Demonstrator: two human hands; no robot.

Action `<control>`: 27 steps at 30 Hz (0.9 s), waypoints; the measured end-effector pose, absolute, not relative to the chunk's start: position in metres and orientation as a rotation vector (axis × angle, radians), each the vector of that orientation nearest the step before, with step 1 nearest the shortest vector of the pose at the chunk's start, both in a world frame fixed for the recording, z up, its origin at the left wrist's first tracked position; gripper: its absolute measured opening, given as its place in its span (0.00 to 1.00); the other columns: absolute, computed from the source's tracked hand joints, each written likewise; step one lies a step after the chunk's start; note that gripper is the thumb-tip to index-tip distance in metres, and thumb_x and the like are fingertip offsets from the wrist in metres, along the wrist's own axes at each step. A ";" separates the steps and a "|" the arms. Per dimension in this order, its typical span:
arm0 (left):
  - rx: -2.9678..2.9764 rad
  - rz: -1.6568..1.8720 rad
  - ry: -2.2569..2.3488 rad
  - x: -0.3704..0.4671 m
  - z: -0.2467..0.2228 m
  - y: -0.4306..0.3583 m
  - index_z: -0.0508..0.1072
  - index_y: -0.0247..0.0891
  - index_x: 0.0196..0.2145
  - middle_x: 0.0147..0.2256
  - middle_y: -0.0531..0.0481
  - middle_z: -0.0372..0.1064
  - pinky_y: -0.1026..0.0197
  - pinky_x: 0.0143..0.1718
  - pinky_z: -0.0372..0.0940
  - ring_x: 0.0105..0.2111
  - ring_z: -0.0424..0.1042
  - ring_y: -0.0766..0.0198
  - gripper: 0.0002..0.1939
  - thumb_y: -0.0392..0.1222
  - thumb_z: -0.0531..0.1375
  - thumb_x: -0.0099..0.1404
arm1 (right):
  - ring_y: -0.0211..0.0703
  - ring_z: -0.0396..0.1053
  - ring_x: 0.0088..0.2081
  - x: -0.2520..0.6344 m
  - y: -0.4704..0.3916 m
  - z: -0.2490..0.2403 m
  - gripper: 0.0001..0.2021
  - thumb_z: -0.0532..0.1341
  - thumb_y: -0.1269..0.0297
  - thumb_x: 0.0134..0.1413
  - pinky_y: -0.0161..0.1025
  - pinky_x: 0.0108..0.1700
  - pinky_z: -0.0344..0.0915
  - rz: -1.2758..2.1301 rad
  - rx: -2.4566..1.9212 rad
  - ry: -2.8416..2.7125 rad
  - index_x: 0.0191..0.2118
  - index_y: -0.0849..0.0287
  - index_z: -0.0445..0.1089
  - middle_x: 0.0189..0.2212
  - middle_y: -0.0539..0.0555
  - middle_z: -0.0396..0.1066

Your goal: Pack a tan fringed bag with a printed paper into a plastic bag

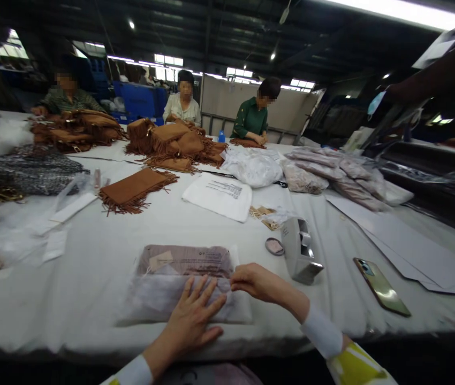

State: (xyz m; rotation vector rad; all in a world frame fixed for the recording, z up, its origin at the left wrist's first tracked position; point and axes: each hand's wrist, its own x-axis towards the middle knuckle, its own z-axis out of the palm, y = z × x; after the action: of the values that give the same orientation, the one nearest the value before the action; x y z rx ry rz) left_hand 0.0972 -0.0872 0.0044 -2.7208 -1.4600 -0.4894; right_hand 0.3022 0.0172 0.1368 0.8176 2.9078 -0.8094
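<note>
Clear plastic bag (pixel 167 286) flat on the table (pixel 95 299) in front of you; folded mauve cloth (pixel 195 259) and a beige tag (pixel 160 260) inside. Black print on the bag: illegible. Your left hand (pixel 192 315) lies open on it, fingers spread; your right hand (pixel 253 280) pinches its right edge. Beyond: white bag (pixel 217 195), print unreadable; round dish (pixel 267 247) holding something pale pink.
</note>
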 end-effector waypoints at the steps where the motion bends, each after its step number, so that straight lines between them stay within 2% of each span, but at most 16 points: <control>1: -2.724 -0.492 -1.471 0.097 0.005 -0.087 0.46 0.55 0.65 0.67 0.44 0.41 0.36 0.61 0.34 0.64 0.45 0.41 0.38 0.58 0.57 0.61 | 0.39 0.70 0.33 0.295 0.024 0.133 0.10 0.56 0.67 0.59 0.32 0.37 0.63 -0.678 0.756 2.865 0.34 0.58 0.75 0.32 0.53 0.76; 3: -2.732 -0.498 -1.495 0.097 0.005 -0.087 0.46 0.56 0.65 0.68 0.43 0.37 0.36 0.61 0.35 0.64 0.44 0.40 0.39 0.58 0.58 0.60 | 0.40 0.71 0.33 0.283 0.036 0.124 0.09 0.57 0.69 0.56 0.33 0.36 0.63 -0.487 0.699 2.786 0.33 0.58 0.76 0.32 0.53 0.77; 7: -2.764 -0.520 -1.516 0.097 0.002 -0.086 0.45 0.58 0.64 0.68 0.41 0.30 0.35 0.61 0.37 0.65 0.42 0.40 0.39 0.58 0.59 0.60 | 0.41 0.71 0.30 0.262 0.050 0.106 0.07 0.60 0.71 0.49 0.33 0.33 0.63 -0.394 0.708 2.733 0.28 0.58 0.76 0.29 0.54 0.78; 13: -2.782 -0.560 -1.512 0.095 -0.002 -0.085 0.48 0.57 0.64 0.69 0.43 0.30 0.35 0.62 0.37 0.66 0.40 0.41 0.37 0.60 0.57 0.61 | 0.44 0.70 0.26 0.249 0.059 0.081 0.02 0.66 0.67 0.41 0.36 0.30 0.62 -0.300 0.884 2.705 0.24 0.60 0.75 0.23 0.55 0.76; 15: -2.794 -0.572 -1.511 0.095 -0.001 -0.085 0.48 0.57 0.64 0.69 0.44 0.30 0.35 0.62 0.37 0.66 0.40 0.41 0.37 0.60 0.57 0.61 | 0.46 0.72 0.27 0.252 0.063 0.077 0.07 0.68 0.64 0.39 0.36 0.30 0.63 -0.282 0.998 2.718 0.28 0.59 0.75 0.25 0.55 0.76; 17: -2.808 -0.582 -1.516 0.094 0.001 -0.085 0.49 0.58 0.64 0.68 0.43 0.30 0.35 0.61 0.38 0.66 0.40 0.40 0.37 0.59 0.57 0.61 | 0.49 0.72 0.30 0.258 0.068 0.079 0.17 0.71 0.61 0.37 0.37 0.31 0.63 -0.262 1.149 2.738 0.37 0.59 0.74 0.27 0.56 0.76; 19: -2.822 -0.592 -1.517 0.094 0.003 -0.085 0.49 0.58 0.64 0.68 0.43 0.30 0.34 0.61 0.39 0.65 0.40 0.40 0.36 0.59 0.57 0.61 | 0.50 0.73 0.32 0.265 0.071 0.083 0.22 0.70 0.60 0.39 0.37 0.32 0.63 -0.247 1.321 2.756 0.43 0.58 0.70 0.30 0.57 0.76; 22: -2.824 -0.626 -1.521 0.093 0.006 -0.085 0.50 0.57 0.64 0.68 0.42 0.31 0.34 0.61 0.39 0.65 0.40 0.40 0.35 0.59 0.57 0.61 | 0.46 0.73 0.33 0.267 0.062 0.088 0.11 0.61 0.59 0.55 0.36 0.34 0.63 -0.257 1.526 2.796 0.42 0.58 0.68 0.32 0.57 0.76; 23: -2.821 -0.633 -1.524 0.093 0.007 -0.085 0.50 0.57 0.64 0.68 0.42 0.32 0.34 0.61 0.39 0.65 0.40 0.40 0.35 0.60 0.56 0.62 | 0.43 0.72 0.32 0.265 0.055 0.086 0.10 0.55 0.57 0.60 0.36 0.32 0.63 -0.361 1.594 2.822 0.40 0.58 0.68 0.31 0.56 0.75; 24: -2.819 -0.637 -1.526 0.093 0.009 -0.085 0.50 0.57 0.64 0.68 0.41 0.32 0.33 0.61 0.39 0.65 0.40 0.40 0.35 0.60 0.56 0.62 | 0.41 0.72 0.28 0.260 0.047 0.082 0.14 0.50 0.55 0.63 0.35 0.30 0.63 -0.565 1.656 2.838 0.38 0.58 0.67 0.28 0.54 0.74; 25: -2.815 -0.638 -1.524 0.093 0.011 -0.085 0.50 0.56 0.64 0.68 0.41 0.33 0.33 0.61 0.39 0.66 0.40 0.40 0.35 0.60 0.56 0.61 | 0.40 0.70 0.25 0.254 0.038 0.075 0.18 0.46 0.52 0.64 0.35 0.27 0.63 -0.852 1.697 2.825 0.35 0.57 0.67 0.24 0.52 0.73; 27: -2.811 -0.640 -1.498 0.094 0.016 -0.084 0.51 0.55 0.63 0.67 0.41 0.38 0.33 0.60 0.40 0.66 0.39 0.40 0.35 0.61 0.55 0.62 | 0.39 0.66 0.19 0.242 0.021 0.059 0.22 0.45 0.46 0.62 0.35 0.22 0.62 -1.437 1.746 2.703 0.31 0.56 0.66 0.18 0.48 0.68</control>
State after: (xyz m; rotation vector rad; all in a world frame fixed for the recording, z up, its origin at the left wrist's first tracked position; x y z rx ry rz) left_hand 0.0936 -0.0844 0.0161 -2.8107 -1.4976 -0.6401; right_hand 0.2422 0.0211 0.0586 1.7465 2.7028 -1.4369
